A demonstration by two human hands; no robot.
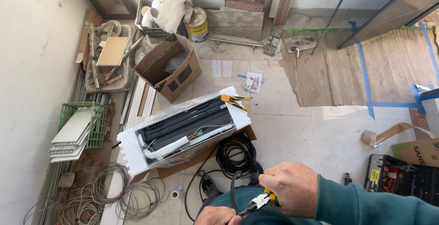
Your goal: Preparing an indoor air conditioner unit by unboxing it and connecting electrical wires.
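My right hand [290, 188] grips yellow-handled pliers [261, 200], whose jaws point left onto a black cable [233, 186]. My left hand [218, 216] is at the bottom edge, fingers closed around the same cable just beside the jaws. The cable runs up to a black coil [235, 156] on the floor. Behind the coil an air-conditioner unit [185, 126] lies wrapped in clear plastic between white foam end blocks. Orange-handled snips [235, 100] rest on its right foam block.
An open cardboard box [171, 67] stands behind the unit. Grey wire coils [123, 190] lie at the lower left, a green crate [82, 122] with white panels by the wall. A black toolbox [402, 177] sits at the right, a paint bucket [196, 24] at the back.
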